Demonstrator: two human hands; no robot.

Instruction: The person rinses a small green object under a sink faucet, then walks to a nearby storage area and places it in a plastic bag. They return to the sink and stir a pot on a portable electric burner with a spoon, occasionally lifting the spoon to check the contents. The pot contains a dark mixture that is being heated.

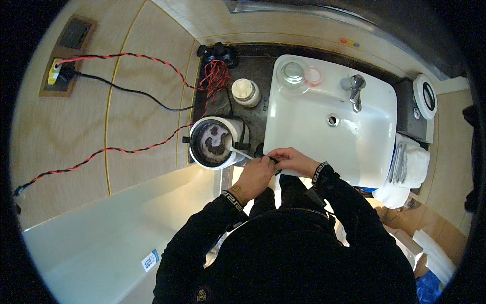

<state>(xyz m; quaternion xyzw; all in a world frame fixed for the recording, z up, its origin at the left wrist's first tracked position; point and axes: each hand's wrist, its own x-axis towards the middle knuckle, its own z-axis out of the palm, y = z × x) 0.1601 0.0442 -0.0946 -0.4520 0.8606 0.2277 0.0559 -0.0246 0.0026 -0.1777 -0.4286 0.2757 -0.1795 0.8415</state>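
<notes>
My left hand (259, 175) and my right hand (293, 160) meet over the front edge of the white sink, fingertips together. Between them they pinch a small dark green item (274, 162), mostly covered by the fingers, so its kind cannot be told. To the left stands a white electric cooking pot (245, 133) without its lid. Dark liquid (213, 142) with pale foam fills part of it. A white spoon (240, 152) rests in the pot, its handle reaching towards my left hand; whether the hand touches it is unclear.
The white sink (303, 133) has a chrome faucet (357, 91) and a clear glass vessel (293, 74) beside a pinkish ring (314, 75). A lidded jar (246, 93) stands behind the pot. Red-black cords (216, 78) lie tangled. Folded white towels (412, 163) sit right; a bathtub (114, 228) lies left.
</notes>
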